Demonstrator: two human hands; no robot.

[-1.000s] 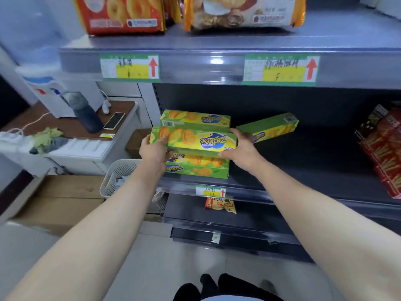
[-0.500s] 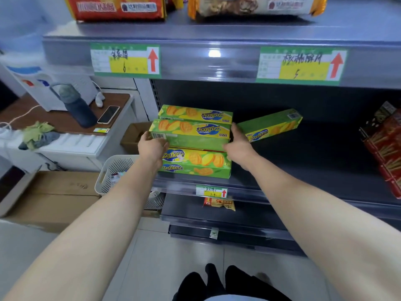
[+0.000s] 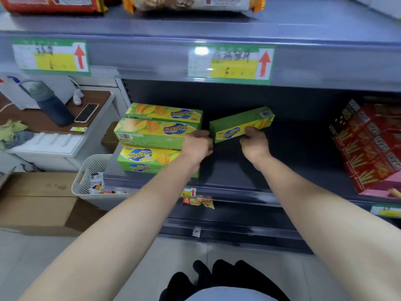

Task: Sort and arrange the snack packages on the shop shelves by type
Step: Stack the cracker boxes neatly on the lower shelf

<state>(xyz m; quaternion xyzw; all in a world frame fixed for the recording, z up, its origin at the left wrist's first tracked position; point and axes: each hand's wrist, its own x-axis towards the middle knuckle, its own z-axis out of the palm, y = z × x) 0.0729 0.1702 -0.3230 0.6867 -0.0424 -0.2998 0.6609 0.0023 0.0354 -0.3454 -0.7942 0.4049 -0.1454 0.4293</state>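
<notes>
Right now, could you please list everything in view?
green cracker boxes: three, stacked, middle shelf left
loose green box: one, tilted, beside stack
red stick-snack boxes: several, same shelf right
snack bags: two, red and orange, top shelf
snack packet: one, orange, lower shelf
price labels: at least four, green-yellow, shelf edges
basket: one, white, left of shelves
cardboard carton: one, brown, floor
bottle: one, dark, desk
phone: one, black, desk
left hand: at loose box's left end
right hand: grips loose box

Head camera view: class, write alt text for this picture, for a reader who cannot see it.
A person's right hand holds an angled green biscuit box on a dark shop shelf; the left hand is between it and a stack of matching boxes. Red snack boxes stand further right.
</notes>
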